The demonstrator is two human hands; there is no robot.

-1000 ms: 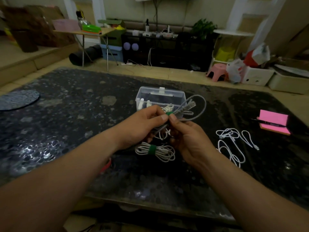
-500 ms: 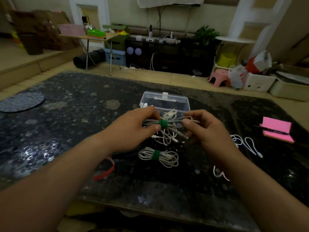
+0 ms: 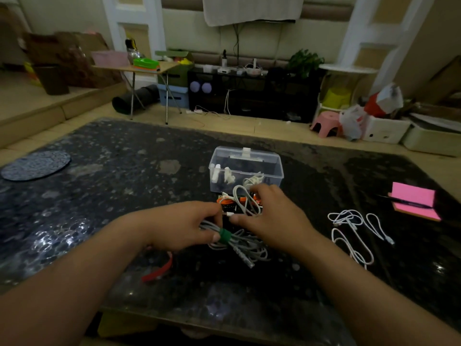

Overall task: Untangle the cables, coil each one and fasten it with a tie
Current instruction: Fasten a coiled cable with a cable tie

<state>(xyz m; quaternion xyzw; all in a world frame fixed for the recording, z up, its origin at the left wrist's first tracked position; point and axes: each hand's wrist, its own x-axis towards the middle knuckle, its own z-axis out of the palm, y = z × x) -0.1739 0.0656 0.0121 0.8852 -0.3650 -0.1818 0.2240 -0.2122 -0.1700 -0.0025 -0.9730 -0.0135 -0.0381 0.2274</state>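
While the left hand (image 3: 184, 227) pinches the gray coil (image 3: 239, 243) between thumb and curled fingers, the green tie (image 3: 223, 235) sits right at the thumb tip, wrapped round the strands. The coil's free loops and a ribbed plug end fan out past the fingertips toward the right wrist, low over the table (image 3: 99, 186). Contact with the table is not clear.

Right hand (image 3: 272, 217): fingers fairly straight and spread, laid over the tangle (image 3: 245, 203) of white cable and orange bits just beyond the left knuckles. No pinch visible; fingertips blurred.

Risks, as judged:
- Tie closure can't be seen. If it is only lapped, letting go of the pinch could let the loops spring open.
- The coil's loops lie by the right palm edge, near the tangle. Lifting the tangle could snag a loop and drag the coil in, knotting the two.
- A hard pull on one strand would likely tighten the knots. The box (image 3: 247, 168), just ahead of the right fingertips, could get shoved.
- Red tie (image 3: 159, 270) lies just nearside of the left wrist and is easily swept off the near edge.
- Loose white cable (image 3: 354, 233) lies well right of the right hand, uncoiled.
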